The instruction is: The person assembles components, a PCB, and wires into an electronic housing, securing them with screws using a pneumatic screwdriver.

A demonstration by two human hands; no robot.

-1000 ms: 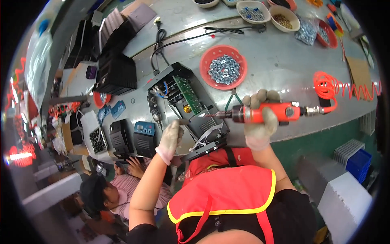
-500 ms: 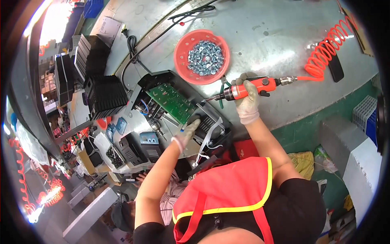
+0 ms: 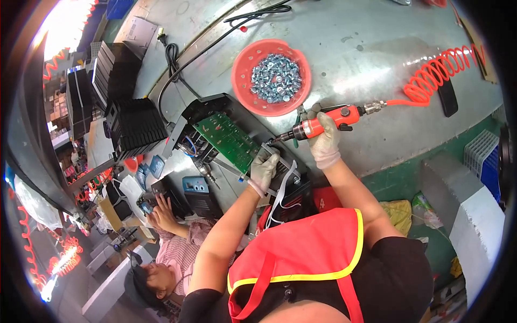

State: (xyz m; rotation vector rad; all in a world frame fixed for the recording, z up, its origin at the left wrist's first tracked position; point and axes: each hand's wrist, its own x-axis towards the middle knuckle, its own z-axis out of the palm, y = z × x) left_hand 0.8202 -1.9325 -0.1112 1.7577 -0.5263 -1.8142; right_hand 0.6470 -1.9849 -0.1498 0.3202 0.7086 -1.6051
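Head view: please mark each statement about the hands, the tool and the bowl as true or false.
1. The right hand holds an orange air screwdriver. True.
2. The red bowl is empty. False: it holds many silver screws.
3. The left hand rests on the open black unit beside the green circuit board. True.
4. The screwdriver's coiled hose is blue. False: it is orange.
5. Both hands are bare. False: both wear light gloves.
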